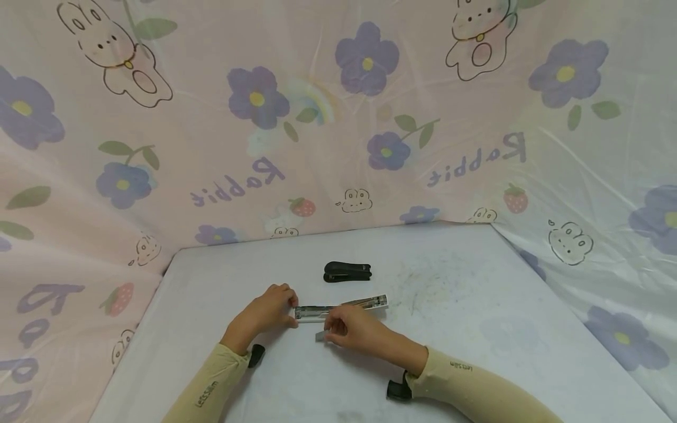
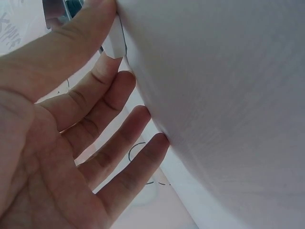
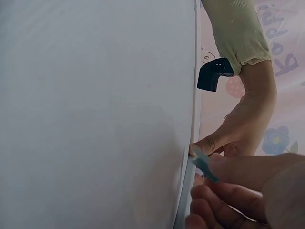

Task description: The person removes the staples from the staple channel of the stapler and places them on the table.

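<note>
My left hand (image 1: 268,309) grips the left end of a long, narrow white box (image 1: 311,314) with a shiny, see-through top. In the left wrist view, thumb and forefinger pinch the white end of the box (image 2: 114,43) while the other fingers (image 2: 138,167) reach down to the table. My right hand (image 1: 362,330) is just in front of the box and hides its middle. Between its thumb and fingers it pinches a small flat grey strip (image 1: 320,336), blue-grey in the right wrist view (image 3: 205,165). Behind the box lies a black stapler (image 1: 347,272).
The white table (image 1: 465,329) has grey smudges right of the stapler. Cloth (image 1: 328,129) printed with flowers and rabbits hangs along its back and sides. A black wrist camera (image 1: 399,390) sits under my right sleeve, another (image 1: 256,355) at my left wrist.
</note>
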Motion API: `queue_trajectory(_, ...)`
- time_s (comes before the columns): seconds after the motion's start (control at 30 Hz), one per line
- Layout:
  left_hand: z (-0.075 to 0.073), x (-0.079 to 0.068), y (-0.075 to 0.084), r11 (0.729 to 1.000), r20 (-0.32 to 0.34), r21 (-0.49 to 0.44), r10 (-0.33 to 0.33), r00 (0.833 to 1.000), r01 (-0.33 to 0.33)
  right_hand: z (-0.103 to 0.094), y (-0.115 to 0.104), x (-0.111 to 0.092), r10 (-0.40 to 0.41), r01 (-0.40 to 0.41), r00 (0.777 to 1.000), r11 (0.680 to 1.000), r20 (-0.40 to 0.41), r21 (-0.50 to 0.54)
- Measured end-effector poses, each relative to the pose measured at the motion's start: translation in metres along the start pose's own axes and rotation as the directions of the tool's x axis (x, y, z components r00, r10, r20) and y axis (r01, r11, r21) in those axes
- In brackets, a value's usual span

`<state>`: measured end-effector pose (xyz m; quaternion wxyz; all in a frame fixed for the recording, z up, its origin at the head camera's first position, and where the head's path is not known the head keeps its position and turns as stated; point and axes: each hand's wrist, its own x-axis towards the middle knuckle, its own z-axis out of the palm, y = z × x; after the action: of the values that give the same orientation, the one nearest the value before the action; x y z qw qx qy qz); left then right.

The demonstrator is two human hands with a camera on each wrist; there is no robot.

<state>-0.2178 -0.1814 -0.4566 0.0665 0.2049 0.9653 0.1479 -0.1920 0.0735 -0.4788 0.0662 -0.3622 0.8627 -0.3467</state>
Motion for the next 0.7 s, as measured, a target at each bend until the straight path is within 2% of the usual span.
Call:
queue_trajectory(0.23, 0.0004, 0.0001, 0.0012, 1.0, -0.005, 0.012, 0.003, 1.0, -0.003, 0.0007, 0.0004, -0.0007, -0.036, 0.039, 0.999, 0.995, 0.033, -0.093)
queue_trajectory(0.4, 0.0007, 0.0008, 0.0009, 1.0, -0.01, 0.016, 0.008, 1.0, -0.008, -0.0009, -0.0025, -0.0016, -0.01, 0.019, 0.998, 0.989, 0.06, -0.148)
queue_trajectory(0.7, 0.0, 0.0, 0.0015, 1.0, 0.006, 0.018, 0.011, 1.0, -0.011, 0.0007, -0.0044, -0.0046, 0.011, 0.002, 0.998, 0.978, 0.062, -0.207)
